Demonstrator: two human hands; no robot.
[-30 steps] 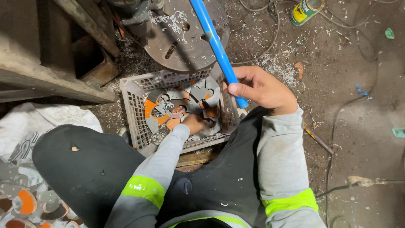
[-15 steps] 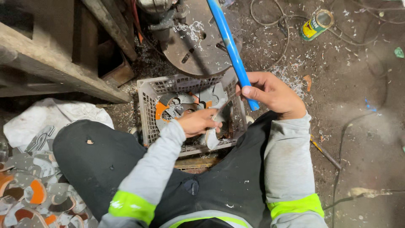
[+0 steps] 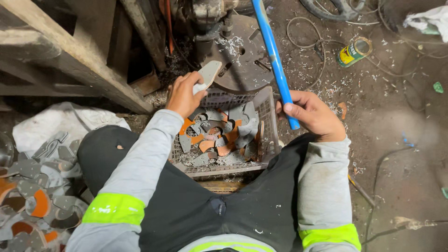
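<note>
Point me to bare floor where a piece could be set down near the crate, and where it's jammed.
Freest: the dirt floor right of the right hand, below the can, though cables cross it. Some room on the round metal plate beyond the crate, dusted with shavings. Crowded: the crate itself, and the heap of cut pieces at lower left.

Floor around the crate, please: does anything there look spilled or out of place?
Yes: a yellow tin can lies on its side on the dirty floor, and pale metal shavings are scattered over the round metal plate.

Glossy blue plastic handle point(image 3: 275, 60), matt grey metal plate point(image 3: 208, 74)
</note>
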